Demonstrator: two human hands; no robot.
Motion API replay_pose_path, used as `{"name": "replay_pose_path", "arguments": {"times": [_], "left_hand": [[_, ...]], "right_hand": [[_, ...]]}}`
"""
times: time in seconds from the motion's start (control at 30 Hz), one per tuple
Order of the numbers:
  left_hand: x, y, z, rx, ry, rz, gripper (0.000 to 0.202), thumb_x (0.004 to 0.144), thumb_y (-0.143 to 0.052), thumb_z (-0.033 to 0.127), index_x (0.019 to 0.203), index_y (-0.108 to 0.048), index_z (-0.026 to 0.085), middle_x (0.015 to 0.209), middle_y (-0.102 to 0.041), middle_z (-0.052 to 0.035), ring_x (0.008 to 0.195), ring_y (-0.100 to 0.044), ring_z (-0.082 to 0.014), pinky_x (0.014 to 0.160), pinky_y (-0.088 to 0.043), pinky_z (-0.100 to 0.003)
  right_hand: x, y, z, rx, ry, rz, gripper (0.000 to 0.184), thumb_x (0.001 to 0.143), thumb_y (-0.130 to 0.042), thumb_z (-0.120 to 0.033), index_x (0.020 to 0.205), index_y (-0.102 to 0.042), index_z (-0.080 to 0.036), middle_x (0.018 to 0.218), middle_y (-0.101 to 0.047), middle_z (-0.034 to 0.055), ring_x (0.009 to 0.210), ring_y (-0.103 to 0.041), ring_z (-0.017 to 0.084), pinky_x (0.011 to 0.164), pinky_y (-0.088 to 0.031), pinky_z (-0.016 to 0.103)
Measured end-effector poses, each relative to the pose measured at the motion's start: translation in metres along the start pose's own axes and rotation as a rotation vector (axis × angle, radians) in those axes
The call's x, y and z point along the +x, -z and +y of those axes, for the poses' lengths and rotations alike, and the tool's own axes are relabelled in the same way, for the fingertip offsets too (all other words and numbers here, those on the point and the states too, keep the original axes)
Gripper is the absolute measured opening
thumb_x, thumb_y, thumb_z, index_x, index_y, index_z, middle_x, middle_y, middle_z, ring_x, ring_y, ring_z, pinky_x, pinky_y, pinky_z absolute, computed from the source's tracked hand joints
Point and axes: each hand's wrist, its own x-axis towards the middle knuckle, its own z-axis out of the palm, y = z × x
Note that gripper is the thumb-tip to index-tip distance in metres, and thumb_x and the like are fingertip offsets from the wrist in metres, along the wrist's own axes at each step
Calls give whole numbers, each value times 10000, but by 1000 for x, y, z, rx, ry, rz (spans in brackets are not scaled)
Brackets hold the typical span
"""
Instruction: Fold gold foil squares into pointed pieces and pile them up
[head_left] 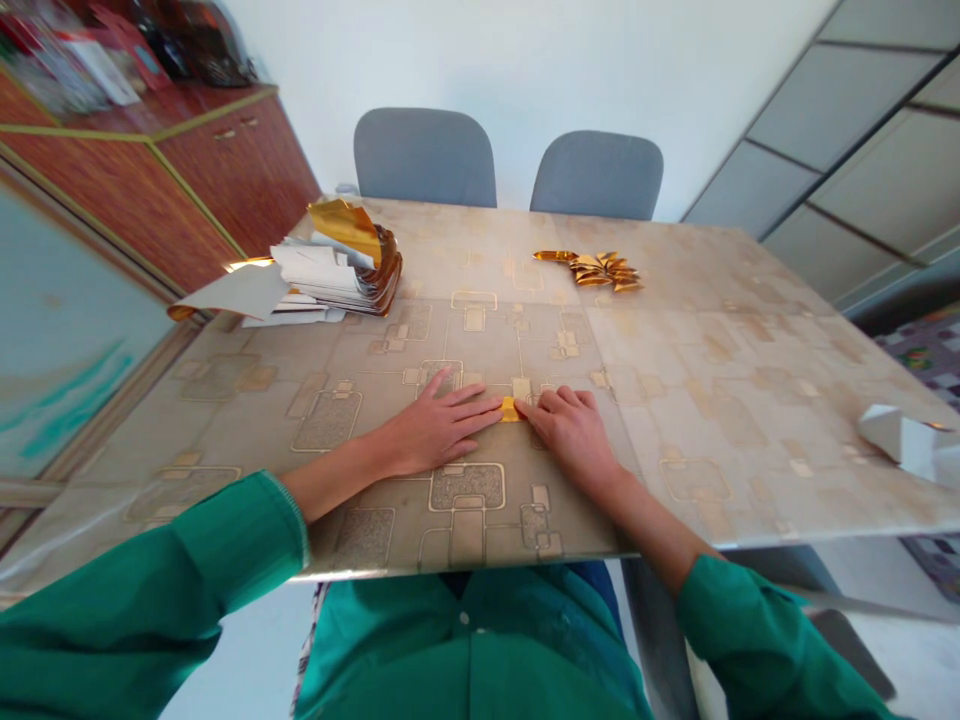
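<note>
A small piece of gold foil paper (510,409) lies on the patterned table (675,400) near its front edge, pinned between my two hands. My left hand (439,428) lies flat with its fingers stretched out, the fingertips pressing on the paper's left side. My right hand (571,428) has its fingers curled and pressed down on the paper's right side, covering part of it. Both arms wear green sleeves.
A stack of gold and white foil sheets (337,268) sits at the back left, one sheet (229,295) hanging over the edge. A cluster of folded gold pieces (600,270) lies at the back centre. A white folded paper (896,435) rests at the right edge. Two grey chairs (424,155) stand behind the table.
</note>
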Motion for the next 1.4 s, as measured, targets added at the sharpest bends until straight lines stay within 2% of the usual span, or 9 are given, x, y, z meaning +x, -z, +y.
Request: {"name": "replay_pose_path", "arguments": {"times": [0.13, 0.3, 0.43, 0.6, 0.8, 0.97, 1.13, 1.27, 1.4], "left_hand": [[-4, 1, -1, -19, -19, -9, 488, 1025, -426, 372, 1504, -340, 345, 1539, -426, -20, 1478, -274, -256, 1186, 39, -597], [-5, 4, 3, -2, -8, 1, 488, 1019, -444, 379, 1498, -354, 349, 1535, -431, -35, 1456, -314, -296, 1175, 0, -633], [-9, 5, 0, -16, -28, -34, 519, 1011, -455, 399, 1512, -324, 353, 1555, -398, -35, 1476, -264, -308, 1171, 5, -641], [-15, 7, -3, -36, -58, -38, 491, 995, -488, 417, 1474, -395, 360, 1546, -413, -24, 1483, -254, -300, 1179, -11, -631], [-17, 8, 1, -25, -57, 5, 522, 986, -491, 460, 1485, -383, 348, 1548, -409, -40, 1484, -256, -296, 1187, -45, -618], [-23, 8, -1, -40, -82, 1, 563, 997, -467, 466, 1521, -310, 335, 1555, -396, -34, 1487, -251, -285, 1189, 3, -612], [-31, 9, -3, -53, -86, 2, 551, 1014, -425, 468, 1528, -297, 318, 1537, -425, -34, 1499, -229, -224, 1213, 14, -546], [-24, 13, 4, -43, -80, 0, 504, 1017, -418, 478, 1479, -397, 279, 1530, -436, -52, 1495, -240, -215, 1218, 44, -533], [-9, 12, 19, -30, -20, 62, 388, 1016, -423, 476, 1216, -612, 202, 1502, -472, -79, 1465, -315, -246, 1220, -4, -555]], "right_hand": [[3, -1, -4, 3, 13, 45, 229, 975, -556, -290, 1171, -675, -278, 932, -670, 44, 913, -492, 227, 796, -279, 363], [-2, -6, -12, 47, 153, 125, 228, 991, -521, -256, 1164, -667, -230, 1014, -693, 45, 967, -508, 214, 925, -299, 363], [-14, -7, -6, 76, 174, 123, 268, 994, -500, -219, 1208, -658, -250, 1126, -696, 32, 1018, -523, 207, 1025, -270, 386], [-24, -4, -4, 85, 156, 115, 296, 996, -465, -210, 1222, -651, -258, 1235, -673, 20, 1059, -530, 207, 1109, -214, 419], [-25, -2, -15, 90, 150, 80, 319, 987, -471, -322, 1264, -624, -279, 1274, -627, 61, 1076, -527, 233, 1131, -192, 479], [-28, -9, -5, 122, 108, 121, 337, 998, -445, -270, 1291, -607, -237, 1271, -646, 42, 1080, -532, 213, 1141, -194, 455], [-27, -10, -4, 135, 65, 130, 333, 977, -458, -221, 1268, -619, -199, 1208, -667, 64, 1070, -538, 210, 1135, -218, 425], [-18, -7, -16, 114, 40, 110, 342, 976, -484, -314, 1285, -598, -223, 1133, -648, 79, 1054, -522, 232, 1121, -205, 447], [-13, -5, -27, 86, 4, 89, 387, 972, -493, -425, 1310, -583, -261, 1078, -618, 87, 1044, -496, 255, 1105, -197, 472]]}}
